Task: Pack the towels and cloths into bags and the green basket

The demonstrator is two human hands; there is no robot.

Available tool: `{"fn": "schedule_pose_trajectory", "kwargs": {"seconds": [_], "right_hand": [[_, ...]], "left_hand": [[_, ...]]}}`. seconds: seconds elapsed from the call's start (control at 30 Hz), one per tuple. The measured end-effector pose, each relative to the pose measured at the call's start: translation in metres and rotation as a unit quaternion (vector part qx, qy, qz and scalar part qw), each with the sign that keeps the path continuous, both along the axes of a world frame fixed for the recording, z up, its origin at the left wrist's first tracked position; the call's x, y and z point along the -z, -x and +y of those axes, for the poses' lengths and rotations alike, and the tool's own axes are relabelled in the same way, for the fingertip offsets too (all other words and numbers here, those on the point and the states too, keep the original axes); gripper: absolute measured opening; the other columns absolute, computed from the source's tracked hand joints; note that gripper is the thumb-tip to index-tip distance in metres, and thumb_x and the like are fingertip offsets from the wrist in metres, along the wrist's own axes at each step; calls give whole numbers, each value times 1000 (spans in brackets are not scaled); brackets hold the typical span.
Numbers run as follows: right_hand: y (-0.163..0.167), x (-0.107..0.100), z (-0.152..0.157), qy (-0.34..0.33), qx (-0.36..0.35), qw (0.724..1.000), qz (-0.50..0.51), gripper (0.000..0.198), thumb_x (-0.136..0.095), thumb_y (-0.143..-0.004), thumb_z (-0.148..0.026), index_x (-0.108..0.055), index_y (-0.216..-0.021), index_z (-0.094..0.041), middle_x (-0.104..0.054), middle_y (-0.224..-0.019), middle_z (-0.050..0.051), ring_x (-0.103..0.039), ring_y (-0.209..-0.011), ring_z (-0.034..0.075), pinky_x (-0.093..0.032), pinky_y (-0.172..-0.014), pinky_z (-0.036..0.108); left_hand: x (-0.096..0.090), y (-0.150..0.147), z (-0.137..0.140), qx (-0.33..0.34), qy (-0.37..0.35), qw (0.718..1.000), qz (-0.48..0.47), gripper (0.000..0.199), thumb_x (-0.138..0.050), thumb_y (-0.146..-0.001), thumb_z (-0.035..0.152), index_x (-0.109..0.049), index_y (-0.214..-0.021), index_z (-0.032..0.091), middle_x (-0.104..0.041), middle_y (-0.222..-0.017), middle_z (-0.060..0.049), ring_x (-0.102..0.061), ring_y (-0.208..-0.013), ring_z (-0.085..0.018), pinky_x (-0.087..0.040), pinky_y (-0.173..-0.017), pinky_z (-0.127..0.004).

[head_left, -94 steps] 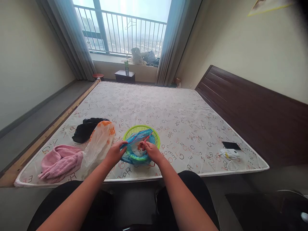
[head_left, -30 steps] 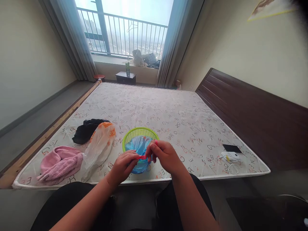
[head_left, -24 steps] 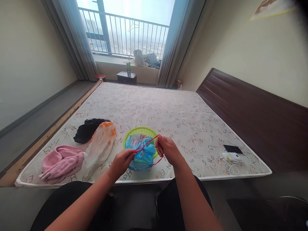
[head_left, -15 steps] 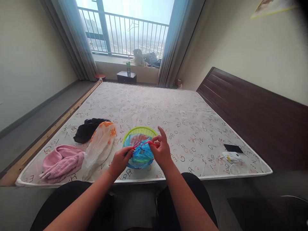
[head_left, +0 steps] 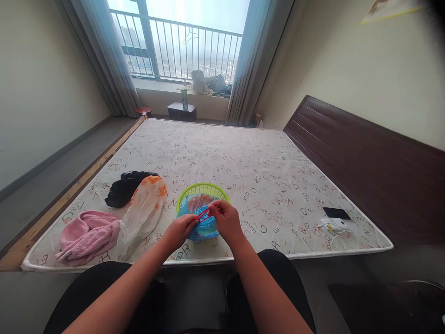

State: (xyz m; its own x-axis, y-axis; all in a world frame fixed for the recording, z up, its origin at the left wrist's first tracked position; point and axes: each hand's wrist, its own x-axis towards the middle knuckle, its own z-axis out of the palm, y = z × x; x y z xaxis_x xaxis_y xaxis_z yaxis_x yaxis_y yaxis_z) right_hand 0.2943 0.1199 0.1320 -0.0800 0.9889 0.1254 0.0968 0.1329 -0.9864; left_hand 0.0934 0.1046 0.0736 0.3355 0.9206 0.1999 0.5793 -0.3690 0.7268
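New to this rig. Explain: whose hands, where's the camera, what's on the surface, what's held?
There is no robot here: a seated person works bare-handed. Every picture comes from one camera worn on the head, looking forward and down, so the person's own arms reach in from the bottom edge. The left hand and right hand both pinch the red drawstring of a blue plastic bag. That bag covers the near part of a green basket, which sits on a letter-printed mattress. Also on the mattress, to the left: pink cloth, a white-and-orange plastic bag and a crumpled black item. To the right: a flat black object and a white device with a cable.
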Motion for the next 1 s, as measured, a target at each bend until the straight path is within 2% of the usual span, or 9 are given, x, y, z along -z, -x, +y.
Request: {"fn": "schedule_pose_trajectory", "kwargs": {"seconds": [0.2,0.33,0.43,0.53,0.6,0.7,0.8,0.93,1.0], "right_hand": [[2,-4,-2,4,-9,998,56,23,-67,-88,-44,-67,-83,-22,-70,-74,1,-67,-72,17,-54,-74,31],[2,-1,0,31,-60,995,73,23,-67,-88,-45,-65,-84,-22,-68,-71,0,-66,-67,16,-54,-70,30],[4,-3,-2,46,-103,991,74,22,-67,-87,-44,-64,-84,-22,-66,-69,-1,-64,-67,15,-53,-70,30],[8,-4,-6,51,-133,987,69,21,-66,-87,-42,-64,-84,-22,-65,-73,-1,-64,-71,15,-53,-72,30],[9,-4,-6,48,-132,987,78,18,-66,-87,-40,-65,-87,-22,-65,-78,-1,-64,-73,15,-53,-72,29],[2,-3,-2,47,-107,989,94,24,-67,-87,-36,-65,-107,-24,-62,-87,-2,-59,-68,11,-49,-66,25],[-16,-3,6,80,-107,985,111,38,-70,-85,-34,-59,-121,-27,-58,-83,-5,-49,-58,7,-39,-53,20],[-36,-5,12,193,-228,945,130,22,-63,-90,-42,-61,-89,-20,-54,-68,-4,-29,-47,6,-21,-44,21],[-38,-6,12,203,-246,935,154,25,-60,-89,-39,-58,-74,-18,-57,-70,-1,-32,-48,6,-24,-45,22]], "left_hand": [[7,1,3,-39,-64,997,4,19,-56,-98,32,-68,-110,24,-72,-105,-5,-68,-98,-20,-55,-89,-36],[-1,1,-2,-51,-104,993,-16,19,-63,-93,29,-67,-111,24,-73,-107,-6,-68,-101,-21,-55,-93,-37],[-8,-5,-6,-53,-107,992,-45,25,-66,-91,29,-65,-116,24,-72,-111,-6,-68,-105,-21,-54,-95,-37],[-14,-12,-10,-30,-86,993,-77,20,-65,-92,32,-67,-111,24,-72,-110,-5,-67,-103,-20,-54,-93,-34],[-15,-15,-12,-20,-56,995,-80,15,-59,-96,34,-67,-100,22,-72,-98,-4,-67,-92,-18,-54,-85,-31],[-14,-14,-12,-39,6,997,-72,30,-49,-100,40,-64,-83,20,-67,-77,-1,-62,-72,-15,-49,-69,-28],[-12,-8,-8,-79,46,992,-92,37,-45,-100,44,-59,-75,20,-62,-70,0,-57,-66,-15,-44,-65,-27],[-5,-3,0,-123,72,975,-170,38,-45,-100,47,-55,-74,20,-60,-68,1,-56,-66,-15,-44,-67,-27],[-1,-3,2,-134,95,961,-223,38,-46,-100,48,-53,-75,21,-56,-65,3,-56,-63,-14,-44,-66,-27]]}}
